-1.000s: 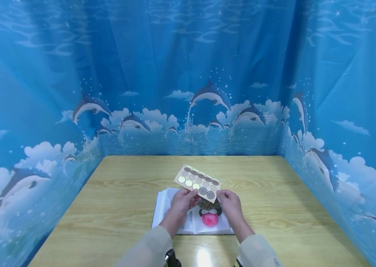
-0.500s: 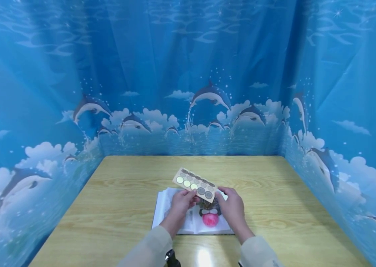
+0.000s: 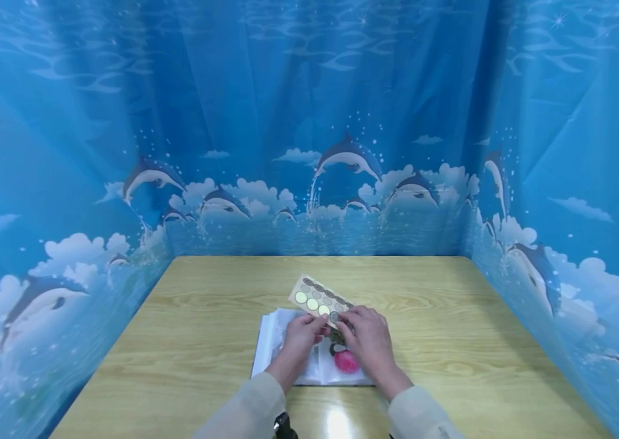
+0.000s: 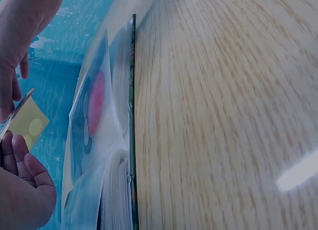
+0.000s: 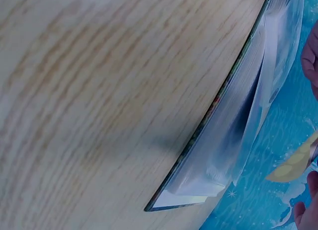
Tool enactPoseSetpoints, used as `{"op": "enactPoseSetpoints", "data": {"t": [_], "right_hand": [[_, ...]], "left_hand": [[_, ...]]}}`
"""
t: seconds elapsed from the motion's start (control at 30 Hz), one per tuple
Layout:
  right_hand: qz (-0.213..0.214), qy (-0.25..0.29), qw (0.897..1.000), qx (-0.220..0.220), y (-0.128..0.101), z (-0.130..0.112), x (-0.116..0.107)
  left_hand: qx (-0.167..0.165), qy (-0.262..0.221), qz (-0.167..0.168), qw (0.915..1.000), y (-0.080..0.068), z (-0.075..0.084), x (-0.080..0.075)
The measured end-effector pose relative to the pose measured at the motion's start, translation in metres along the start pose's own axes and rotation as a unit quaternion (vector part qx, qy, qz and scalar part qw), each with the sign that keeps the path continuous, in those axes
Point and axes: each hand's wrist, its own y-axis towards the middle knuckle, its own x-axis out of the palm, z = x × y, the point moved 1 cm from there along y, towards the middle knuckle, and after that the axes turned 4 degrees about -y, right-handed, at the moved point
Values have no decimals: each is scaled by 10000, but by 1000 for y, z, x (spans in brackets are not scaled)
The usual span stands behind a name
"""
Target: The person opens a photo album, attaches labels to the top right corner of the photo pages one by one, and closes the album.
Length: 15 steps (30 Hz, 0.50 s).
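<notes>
A cream sheet of round stickers (image 3: 314, 297), in rows of brown, grey and pale yellow, is held tilted above an open album (image 3: 263, 350). My left hand (image 3: 297, 340) pinches its lower edge, thumb on the front. My right hand (image 3: 372, 340) has thumb and fingers curled at the sheet's right end, covering the stickers there. In the left wrist view the yellowish side of the sheet (image 4: 31, 121) shows between both hands. The album has clear sleeves, and its right page carries a picture with a bright pink round shape (image 3: 346, 362), partly hidden by the right hand.
The album lies near the front of a wooden table (image 3: 205, 317). A blue curtain (image 3: 265, 122) printed with dolphins stands around the back and sides. In the right wrist view the album's thick stack of sleeves (image 5: 218, 145) rises off its dark cover.
My right hand has moved left and over the sheet's right end, covering stickers that showed before. The sheet tilts a little differently; my left hand keeps its hold.
</notes>
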Motion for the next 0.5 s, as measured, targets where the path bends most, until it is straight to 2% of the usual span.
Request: {"op": "enactPoseSetpoints", "data": {"t": [0.17,0.5], "right_hand": [[-58,-146,9999,-36,-1,-3,1],[-216,-304,9993,-61,0,-6,2]], "left_hand": [[-15,89,23,10000,-2,0,2],[-107,-42,117,9999,-1,-1,3]]}}
